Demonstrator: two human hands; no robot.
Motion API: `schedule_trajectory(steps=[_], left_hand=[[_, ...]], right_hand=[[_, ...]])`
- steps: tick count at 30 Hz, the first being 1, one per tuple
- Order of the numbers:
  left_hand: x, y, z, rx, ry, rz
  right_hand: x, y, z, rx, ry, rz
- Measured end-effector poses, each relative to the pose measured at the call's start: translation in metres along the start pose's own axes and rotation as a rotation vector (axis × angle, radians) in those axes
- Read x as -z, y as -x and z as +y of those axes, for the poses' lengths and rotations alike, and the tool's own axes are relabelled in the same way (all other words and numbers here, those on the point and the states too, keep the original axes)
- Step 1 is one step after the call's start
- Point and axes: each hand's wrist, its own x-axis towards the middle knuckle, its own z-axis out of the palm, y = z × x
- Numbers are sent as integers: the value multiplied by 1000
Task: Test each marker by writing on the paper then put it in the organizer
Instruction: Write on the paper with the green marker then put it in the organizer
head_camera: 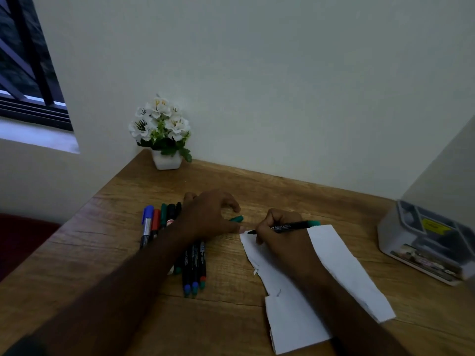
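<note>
My right hand [280,235] grips a black marker with a green end [290,226], its tip touching the top left corner of the white paper [341,268]. My left hand [208,217] holds the marker's green cap [237,219], and its thumb presses on the paper's corner. A pile of several markers [192,268] with blue, red, green and black caps lies on the wooden desk under and beside my left forearm. The grey organizer [390,227] stands at the desk's right edge, well apart from both hands.
A white pot of white flowers [164,134] stands in the far left corner of the desk [257,191] against the wall. A window [23,60] is at the upper left. A wall rises behind the organizer on the right.
</note>
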Motion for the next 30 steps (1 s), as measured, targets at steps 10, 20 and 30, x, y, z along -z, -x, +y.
schedule_trajectory(steps=[10,20,30], left_hand=[[-1,0,-1,-2,28,25],[0,-1,-2,-1,29,14],[2,0,0,7,13,-4]], right_hand=[[-9,-2,11,60,19,-8],[-7,-2,10,50,118,-77],[-7,-4,6,37,110,-14]])
